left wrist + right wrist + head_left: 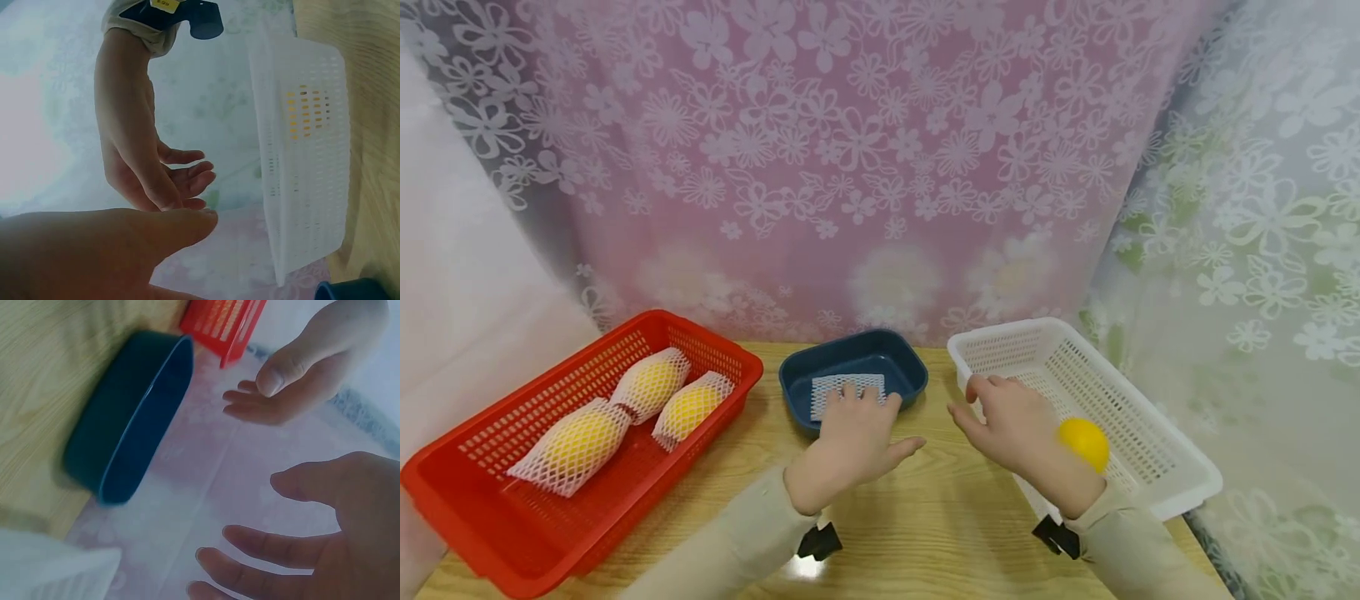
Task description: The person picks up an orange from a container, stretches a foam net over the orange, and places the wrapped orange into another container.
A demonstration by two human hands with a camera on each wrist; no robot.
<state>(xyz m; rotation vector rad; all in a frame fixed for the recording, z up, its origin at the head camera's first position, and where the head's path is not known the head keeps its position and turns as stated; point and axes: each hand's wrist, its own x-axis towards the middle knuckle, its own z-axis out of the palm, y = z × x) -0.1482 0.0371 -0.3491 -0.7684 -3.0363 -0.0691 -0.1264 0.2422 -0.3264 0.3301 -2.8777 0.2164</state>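
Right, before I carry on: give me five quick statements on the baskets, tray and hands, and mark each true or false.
1. The red basket holds three netted fruits. True.
2. The bare fruit lies in the blue tray. False: it lies in the white basket.
3. A loose net lies in the blue tray. True.
4. The right hand grips a fruit. False: it holds nothing.
5. The blue tray stands between the red basket and the white basket. True.
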